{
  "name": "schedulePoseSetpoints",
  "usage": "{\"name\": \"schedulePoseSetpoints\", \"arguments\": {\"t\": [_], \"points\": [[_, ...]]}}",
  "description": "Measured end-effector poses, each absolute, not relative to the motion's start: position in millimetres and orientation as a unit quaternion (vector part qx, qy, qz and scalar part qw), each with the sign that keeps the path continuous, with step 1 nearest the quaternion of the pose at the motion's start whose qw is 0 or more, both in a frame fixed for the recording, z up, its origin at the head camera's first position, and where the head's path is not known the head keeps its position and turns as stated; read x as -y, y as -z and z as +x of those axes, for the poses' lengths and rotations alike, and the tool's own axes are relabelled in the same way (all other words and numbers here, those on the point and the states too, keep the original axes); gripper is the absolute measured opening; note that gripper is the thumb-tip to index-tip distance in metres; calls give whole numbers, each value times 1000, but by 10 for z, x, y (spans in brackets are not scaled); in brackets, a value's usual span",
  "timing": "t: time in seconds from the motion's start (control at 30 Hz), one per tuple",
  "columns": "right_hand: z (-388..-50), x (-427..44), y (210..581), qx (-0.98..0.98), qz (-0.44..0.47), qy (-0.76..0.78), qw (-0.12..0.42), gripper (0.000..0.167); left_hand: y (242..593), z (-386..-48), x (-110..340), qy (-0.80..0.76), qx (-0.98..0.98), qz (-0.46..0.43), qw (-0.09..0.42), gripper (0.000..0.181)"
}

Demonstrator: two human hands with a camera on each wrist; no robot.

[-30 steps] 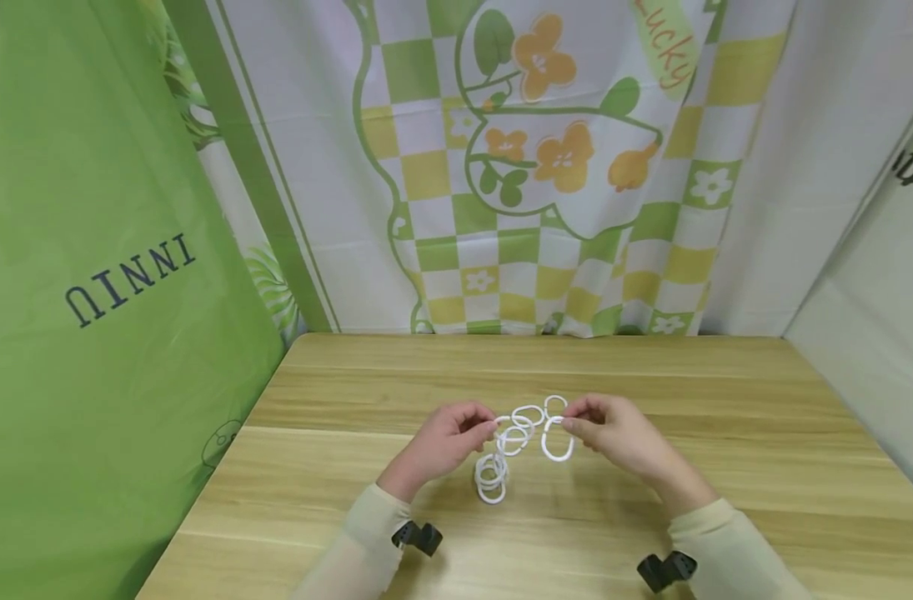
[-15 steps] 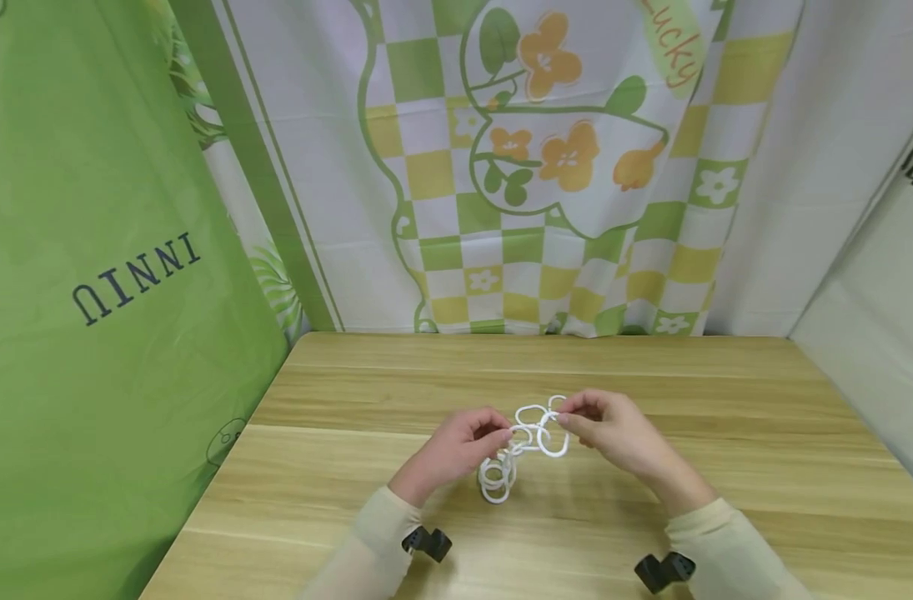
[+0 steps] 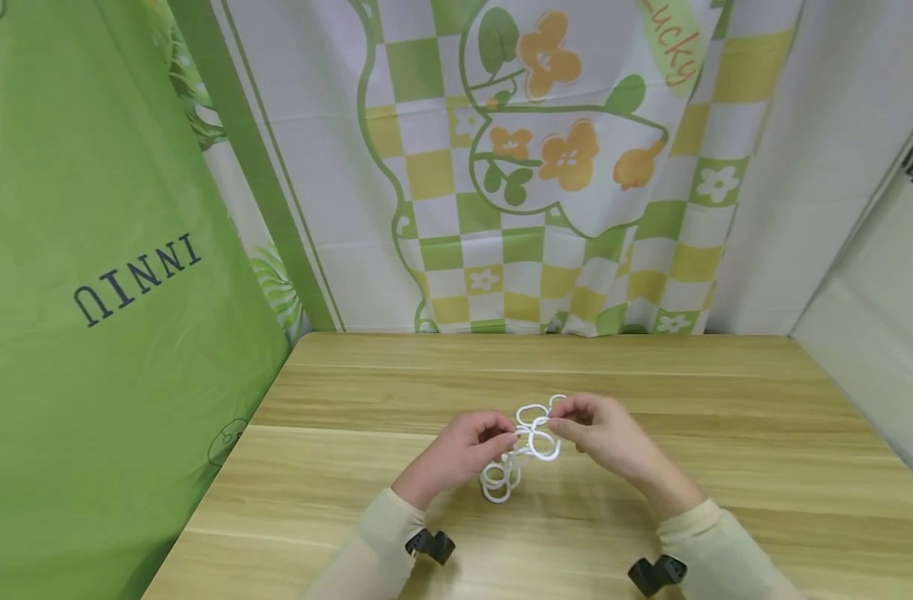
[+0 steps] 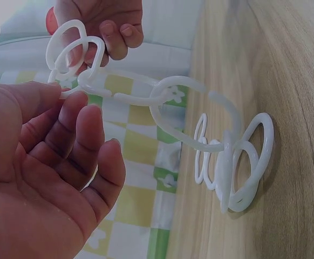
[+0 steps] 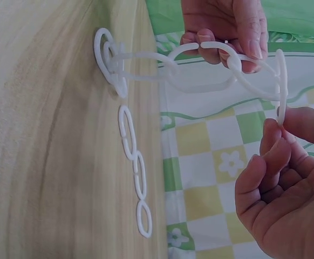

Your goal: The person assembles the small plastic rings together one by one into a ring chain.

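Head view: a chain of white links (image 4: 234, 110) rises from a heap of links (image 4: 226, 172) on the wood-grain table (image 3: 726, 417), its long axis slanting away from the person and toward the right. Right wrist view: the suspended links lie nearly end to end, one showing a narrow gap in its side. Last in line, the right-hand link (image 5: 282, 81) stands crosswise to this run, held at one end; whether it is hooked through its neighbour cannot be determined. Three further links (image 5: 143, 178) lie flat in a row on the table, beyond the held section; any join to the heap is unclear. Patterned cloth (image 3: 516, 250) hangs behind the table, green cloth (image 3: 126, 417) to the left. Fingertips partly cover the held links. Left hand (image 3: 464, 450): thumb and forefinger pinch the chain, remaining fingers loosely bent; the heap sits below and just beside it. Right hand (image 3: 609, 437): thumb and forefinger pinch the end link, which extends toward the left hand.
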State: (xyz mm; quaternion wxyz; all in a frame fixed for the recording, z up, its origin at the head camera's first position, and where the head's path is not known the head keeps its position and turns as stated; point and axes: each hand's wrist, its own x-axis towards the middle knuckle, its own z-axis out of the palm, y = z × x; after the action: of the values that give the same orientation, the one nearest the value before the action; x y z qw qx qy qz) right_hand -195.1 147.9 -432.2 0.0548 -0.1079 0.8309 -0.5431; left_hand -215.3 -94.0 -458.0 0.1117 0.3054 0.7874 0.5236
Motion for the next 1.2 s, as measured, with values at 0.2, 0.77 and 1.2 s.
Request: {"name": "schedulePoseSetpoints", "arguments": {"t": [0.2, 0.77, 1.2], "points": [[-1931, -1458, 4345, -831, -108, 543, 52, 18, 4577, -2156, 933, -518, -790, 308, 109, 13], [-1926, -1464, 4382, -837, -86, 538, 53, 18, 4586, -2160, 936, -519, -792, 303, 107, 21], [-1941, -1498, 4401, -831, -57, 552, 43, 22, 4567, -2152, 968, -528, -788, 299, 104, 13]]}}
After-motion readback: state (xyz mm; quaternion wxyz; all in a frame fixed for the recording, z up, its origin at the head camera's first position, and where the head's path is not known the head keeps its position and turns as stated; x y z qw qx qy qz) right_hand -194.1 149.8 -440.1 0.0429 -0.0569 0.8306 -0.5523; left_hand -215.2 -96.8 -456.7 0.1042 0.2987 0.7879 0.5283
